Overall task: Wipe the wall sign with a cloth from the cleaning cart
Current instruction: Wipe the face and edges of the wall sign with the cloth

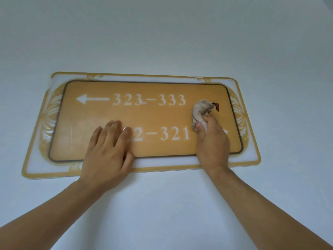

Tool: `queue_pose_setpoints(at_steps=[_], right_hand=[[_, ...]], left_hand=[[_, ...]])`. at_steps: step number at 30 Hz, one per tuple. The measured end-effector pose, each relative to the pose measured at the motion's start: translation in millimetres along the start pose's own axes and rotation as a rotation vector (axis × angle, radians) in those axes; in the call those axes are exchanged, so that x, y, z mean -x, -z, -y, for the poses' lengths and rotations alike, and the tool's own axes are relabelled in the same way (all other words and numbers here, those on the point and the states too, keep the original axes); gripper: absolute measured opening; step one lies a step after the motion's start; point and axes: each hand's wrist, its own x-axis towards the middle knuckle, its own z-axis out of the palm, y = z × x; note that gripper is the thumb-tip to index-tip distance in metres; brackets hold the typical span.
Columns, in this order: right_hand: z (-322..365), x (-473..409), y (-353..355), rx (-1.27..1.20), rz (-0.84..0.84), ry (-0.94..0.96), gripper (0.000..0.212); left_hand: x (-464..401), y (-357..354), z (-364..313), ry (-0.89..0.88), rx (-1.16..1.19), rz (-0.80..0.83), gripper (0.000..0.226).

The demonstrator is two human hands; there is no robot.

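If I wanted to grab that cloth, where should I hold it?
Hold the cloth by its lower bunched end, coming from below, as the right hand does now. It is scrunched into a wad there, so fingers wrap it easily, and the loose top stays free to rub the sign. The left hand lies flat on the sign.

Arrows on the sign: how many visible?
1 clearly: a white left-pointing arrow on the sign, top row, before 323-333. A white tip beside the right hand, which holds the cloth, may be a second, mostly hidden.
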Motion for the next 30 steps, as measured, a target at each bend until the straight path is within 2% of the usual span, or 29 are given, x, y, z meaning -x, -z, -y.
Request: queue_pose_setpoints(at_steps=[7, 11, 15, 20, 21, 24, 27, 29, 30], right_hand=[[83.9, 47.7, -38.3, 0.009, 0.092, 0.062, 0.038], [146.5, 75.1, -77.5, -0.015, 0.133, 0.118, 0.037], [220.1, 108.2, -116.4, -0.081, 0.13, 0.204, 0.035], [307.7, 147.3, -150.8, -0.148, 0.136, 0.289, 0.04], [320.5, 152.3, -156.4, -0.136, 0.174, 0.337, 0.045], [341.8, 159.4, -169.9, -0.181, 0.439, 0.462, 0.052], [343.9, 161.0, -164.2, -0.373, 0.523, 0.394, 0.035], [340.7, 154.7, -153.7, -0.553, 0.498, 0.225, 0.016], [335.1, 146.2, -145.9, -0.664, 0.472, 0.109, 0.015]], left_hand=[[-2.3, 7.4, 31.6, 0.034, 0.053, -0.086, 0.055], [11.5, 23.6, 78.8, 0.103, 0.085, -0.158, 0.055], [26.5, 42.4, 138.0, 0.24, 0.069, -0.17, 0.053], [39.8, 68.4, 196.1, 0.452, 0.183, -0.195, 0.054], [41.4, 73.7, 205.4, 0.476, 0.198, -0.209, 0.052], [42.6, 88.2, 221.6, 0.475, 0.22, -0.241, 0.05], [38.2, 96.8, 221.6, 0.413, 0.228, -0.257, 0.05], [31.6, 100.3, 217.6, 0.404, 0.274, -0.332, 0.046], [25.9, 99.4, 213.7, 0.406, 0.312, -0.391, 0.044]])
